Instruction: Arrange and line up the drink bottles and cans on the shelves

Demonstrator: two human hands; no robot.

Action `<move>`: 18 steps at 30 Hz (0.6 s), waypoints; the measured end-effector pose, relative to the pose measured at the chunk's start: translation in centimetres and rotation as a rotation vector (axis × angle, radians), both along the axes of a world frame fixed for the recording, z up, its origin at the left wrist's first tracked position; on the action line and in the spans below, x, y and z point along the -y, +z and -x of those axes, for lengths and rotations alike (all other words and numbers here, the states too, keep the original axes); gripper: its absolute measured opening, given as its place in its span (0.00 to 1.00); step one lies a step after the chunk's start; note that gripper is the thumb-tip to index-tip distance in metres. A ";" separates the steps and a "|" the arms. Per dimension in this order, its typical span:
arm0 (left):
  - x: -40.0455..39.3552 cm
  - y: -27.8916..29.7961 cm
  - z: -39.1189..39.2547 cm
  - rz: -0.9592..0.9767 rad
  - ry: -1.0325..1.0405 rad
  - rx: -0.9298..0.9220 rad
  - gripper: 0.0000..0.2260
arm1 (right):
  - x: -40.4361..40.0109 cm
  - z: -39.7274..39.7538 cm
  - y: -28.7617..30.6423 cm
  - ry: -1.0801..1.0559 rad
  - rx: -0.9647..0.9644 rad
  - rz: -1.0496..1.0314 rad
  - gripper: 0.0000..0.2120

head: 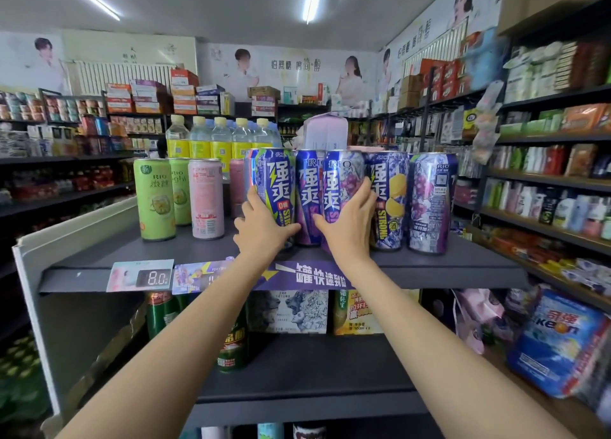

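Shop aisles lined with packed shelving surround you, posters running along the walls under strip lights. Directly ahead stands a dark shelf unit (99,266), its front edge carrying a price tag (140,276) reading 8.0 and a purple promotional strip (307,275). On that top shelf, a row of tall blue and purple cans stands upright, side by side. Your left hand (261,228) wraps its fingers and thumb round the blue-and-green can (276,182) at the row's left end. Your right hand (347,223) grips the purple grape can (342,180), with one dark blue can (307,194) standing between the two. To the right stand a lemon-print can (388,200) and another grape can (431,203), touching each other. Left of your hands, apart from the row, two green cans (155,200) and a pink can (206,200) stand upright. Behind them, yellow-capped bottles (220,141) line the back. On the shelf below sit green beer cans (231,342) and boxed multipacks (291,311).
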State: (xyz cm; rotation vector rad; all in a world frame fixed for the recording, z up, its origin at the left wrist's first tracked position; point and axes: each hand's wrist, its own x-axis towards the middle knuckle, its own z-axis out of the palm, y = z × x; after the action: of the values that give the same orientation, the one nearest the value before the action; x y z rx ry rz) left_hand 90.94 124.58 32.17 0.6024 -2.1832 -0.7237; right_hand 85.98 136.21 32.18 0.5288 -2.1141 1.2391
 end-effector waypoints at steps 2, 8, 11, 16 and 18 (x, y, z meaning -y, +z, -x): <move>0.4 0.0 0.1 0.016 -0.016 -0.001 0.47 | 0.2 0.1 0.3 0.017 0.029 -0.021 0.50; 1.1 -0.2 -2.1 0.028 -0.112 -0.068 0.41 | -0.8 -1.1 0.4 0.070 0.100 -0.067 0.50; 0.9 -2.2 -5.8 0.253 -0.139 -0.395 0.23 | -3.0 -3.9 -0.7 0.087 -0.060 -0.105 0.41; 2.1 -12.2 -12.0 0.375 -0.144 -0.406 0.13 | -5.1 -8.9 -8.0 0.248 -0.263 -0.172 0.20; 3.9 -15.8 -12.9 0.327 -0.107 -0.270 0.13 | -4.2 -9.7 -11.3 0.304 -0.188 -0.278 0.17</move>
State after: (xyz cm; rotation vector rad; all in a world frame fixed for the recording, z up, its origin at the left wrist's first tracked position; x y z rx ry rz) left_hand 103.88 120.69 16.33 0.2078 -2.0303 -0.4559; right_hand 95.66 140.44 20.86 1.0801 -2.1073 1.0067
